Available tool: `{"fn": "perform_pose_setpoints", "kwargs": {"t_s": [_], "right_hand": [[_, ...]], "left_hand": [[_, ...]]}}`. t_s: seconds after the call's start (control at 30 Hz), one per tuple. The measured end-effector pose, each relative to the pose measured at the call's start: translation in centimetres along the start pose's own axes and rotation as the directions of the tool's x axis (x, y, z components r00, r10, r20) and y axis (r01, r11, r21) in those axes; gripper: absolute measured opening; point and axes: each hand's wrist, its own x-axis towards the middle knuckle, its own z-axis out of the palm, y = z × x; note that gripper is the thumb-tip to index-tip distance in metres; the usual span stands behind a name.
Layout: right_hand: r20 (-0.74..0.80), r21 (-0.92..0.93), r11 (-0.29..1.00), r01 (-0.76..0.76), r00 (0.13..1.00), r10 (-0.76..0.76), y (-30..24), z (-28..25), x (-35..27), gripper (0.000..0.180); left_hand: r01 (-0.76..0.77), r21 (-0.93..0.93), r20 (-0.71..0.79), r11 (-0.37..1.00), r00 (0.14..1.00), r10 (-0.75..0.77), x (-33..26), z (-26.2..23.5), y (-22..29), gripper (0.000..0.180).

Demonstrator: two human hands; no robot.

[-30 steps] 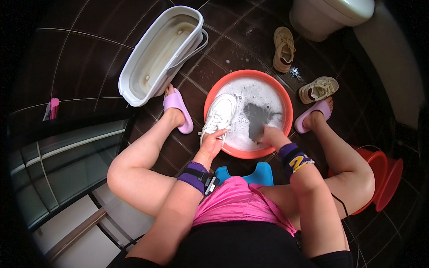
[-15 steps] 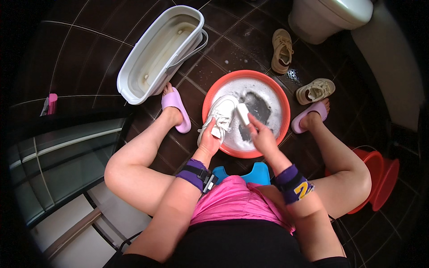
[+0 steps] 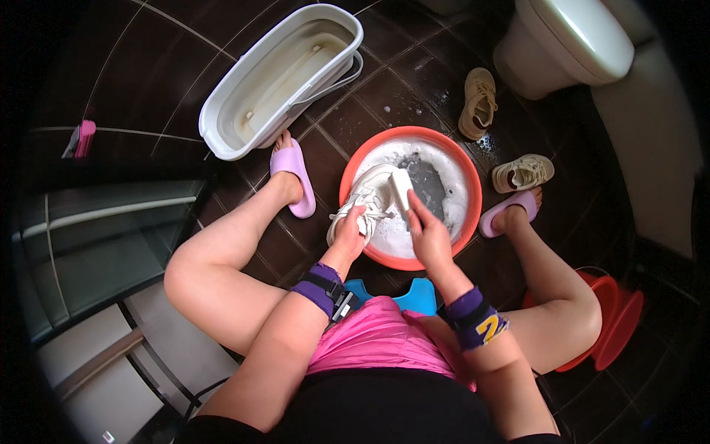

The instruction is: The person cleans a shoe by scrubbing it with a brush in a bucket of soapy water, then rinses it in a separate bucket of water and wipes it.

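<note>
My left hand [image 3: 350, 231] grips a white lace-up sneaker [image 3: 367, 196] at its heel end, holding it over the left side of an orange-red basin [image 3: 414, 131]. Foamy water [image 3: 421, 181] with a greyish middle fills the basin. In my right hand [image 3: 431, 237] is a small white brush [image 3: 401, 189], its handle pinched between thumb and fingers. The brush lies close against the right side of the sneaker's toe; its bristles are hidden from here. Laces hang loosely across the shoe.
A long white bucket [image 3: 216, 118] holding murky water stands far left. Two beige sneakers [image 3: 478, 103] lie on the dark tiles right of the basin, near a toilet [image 3: 566, 52]. Red buckets [image 3: 617, 325] sit beside my right knee. A blue stool [image 3: 419, 296] is under me.
My right hand and the brush have moved slightly left and away from me, nearer the sneaker's toe. The sneaker looks slightly rolled in my left hand. The whole view has shifted a little.
</note>
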Motion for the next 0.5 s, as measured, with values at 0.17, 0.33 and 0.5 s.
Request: {"fn": "perform_pose_setpoints", "kwargs": {"t_s": [0.17, 0.33, 0.5], "right_hand": [[0.179, -0.335, 0.942, -0.038, 0.979, 0.103, -2.4, 4.4, -0.8, 0.037], [0.118, -0.288, 0.957, -0.021, 0.991, 0.058, -3.8, 5.7, -1.1, 0.037], [0.227, -0.354, 0.934, 0.044, 0.973, 0.04, -4.4, 9.5, -3.3, 0.041]], "left_hand": [[-0.093, 0.042, -0.142, 0.995, 0.985, 0.098, 0.2, -1.8, 0.7, 0.034], [-0.033, -0.042, -0.094, 0.999, 0.995, 0.029, -0.9, -4.1, 1.3, 0.037], [-0.03, -0.044, -0.03, 0.999, 0.999, 0.029, -0.5, -6.2, 3.0, 0.038]]}}
